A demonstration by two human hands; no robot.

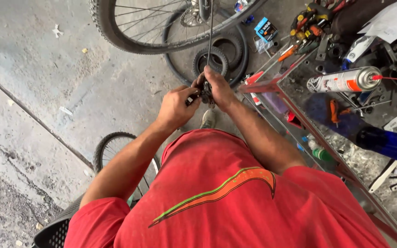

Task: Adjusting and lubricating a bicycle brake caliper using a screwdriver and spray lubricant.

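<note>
Concrete floor (47, 82), two hands (198, 98), three wheels (129, 27)

This is a bicycle repair workshop, rough and well used. The floor (47, 82) is bare, cracked concrete with scraps of litter. A spoked bicycle wheel (134, 27) stands at the top of the view, loose tyres (217, 55) lie on the ground beneath it, and another wheel (111, 147) sits lower down. To the right, a metal-framed glass surface (299, 105) is crowded with screwdrivers and pliers (309, 27), a spray can with a thin red nozzle tube (345, 80), a blue bottle (391, 144) and small parts on the shelves below.
</note>
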